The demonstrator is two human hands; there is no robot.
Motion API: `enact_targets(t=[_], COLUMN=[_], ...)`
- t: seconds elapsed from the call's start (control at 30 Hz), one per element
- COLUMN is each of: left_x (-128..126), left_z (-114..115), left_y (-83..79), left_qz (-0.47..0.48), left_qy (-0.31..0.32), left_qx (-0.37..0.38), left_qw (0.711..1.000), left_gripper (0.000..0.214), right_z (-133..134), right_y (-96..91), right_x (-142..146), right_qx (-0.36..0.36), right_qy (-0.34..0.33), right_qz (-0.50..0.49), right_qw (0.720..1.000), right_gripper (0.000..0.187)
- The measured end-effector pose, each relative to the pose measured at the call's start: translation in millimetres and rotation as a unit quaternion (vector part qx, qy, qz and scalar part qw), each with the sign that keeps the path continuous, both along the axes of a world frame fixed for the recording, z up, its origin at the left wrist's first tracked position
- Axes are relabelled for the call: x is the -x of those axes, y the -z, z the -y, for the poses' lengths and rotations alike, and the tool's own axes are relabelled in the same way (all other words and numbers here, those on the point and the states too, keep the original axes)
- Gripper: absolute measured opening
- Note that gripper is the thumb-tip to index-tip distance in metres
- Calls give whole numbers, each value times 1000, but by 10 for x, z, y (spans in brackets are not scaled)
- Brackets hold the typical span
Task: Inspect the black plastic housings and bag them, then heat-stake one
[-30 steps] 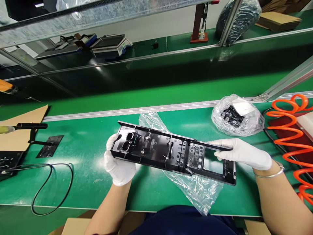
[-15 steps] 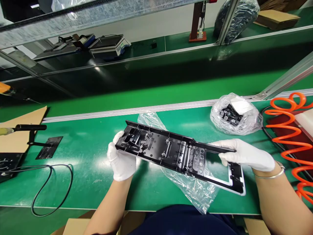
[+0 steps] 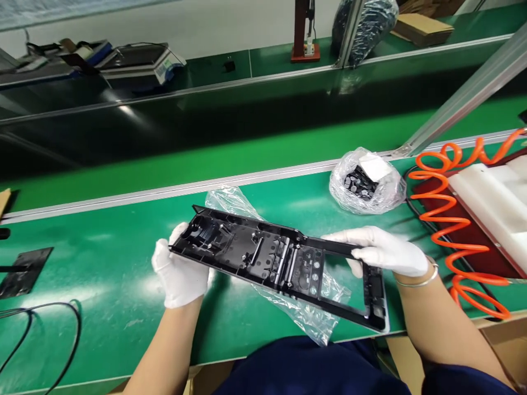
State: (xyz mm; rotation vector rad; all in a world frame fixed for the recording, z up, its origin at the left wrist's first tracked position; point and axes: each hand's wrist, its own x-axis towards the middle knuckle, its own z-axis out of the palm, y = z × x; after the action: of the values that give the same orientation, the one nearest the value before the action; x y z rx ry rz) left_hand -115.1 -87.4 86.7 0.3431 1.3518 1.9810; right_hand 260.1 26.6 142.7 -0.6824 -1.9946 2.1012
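A long black plastic housing [image 3: 259, 252] is held slantwise above the green bench, its ribbed inner side facing me. It has a rectangular window opening toward its right end. My left hand [image 3: 181, 271], in a white glove, grips the housing's left end, with some fingers hidden beneath it. Also gloved in white, my right hand [image 3: 379, 251] closes on the upper rail beside the window opening. Under the housing lies a crumpled clear plastic bag [image 3: 307, 318], partly covered by it.
Behind my right hand sits an open plastic bag of small black parts [image 3: 360, 184]. An orange coiled air hose [image 3: 447, 219] and a red fixture with white blocks [image 3: 494, 192] stand at the right. At left are a black plate [image 3: 27, 271] and a black cable [image 3: 76, 329].
My view has swung to the right, so the bench items appear farther left. Both hands keep hold of the housing, which has tilted slightly.
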Motion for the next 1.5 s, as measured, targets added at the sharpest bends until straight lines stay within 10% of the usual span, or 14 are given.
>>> enact_targets(t=[0.8, 0.97, 1.5], left_x=[79, 99, 86], left_z=[57, -5, -82], left_y=[-170, -33, 200], left_qz=[-35, -19, 85], left_qy=[97, 22, 64], left_qx=[-162, -59, 92], left_qw=[981, 998, 990], left_gripper=[33, 40, 41], right_z=[89, 77, 202], right_y=[66, 29, -39], right_x=[47, 42, 9], right_qx=[20, 60, 76], right_qy=[-1, -8, 16], right_qz=[58, -2, -99], right_qw=[998, 998, 992], right_gripper=[74, 85, 93])
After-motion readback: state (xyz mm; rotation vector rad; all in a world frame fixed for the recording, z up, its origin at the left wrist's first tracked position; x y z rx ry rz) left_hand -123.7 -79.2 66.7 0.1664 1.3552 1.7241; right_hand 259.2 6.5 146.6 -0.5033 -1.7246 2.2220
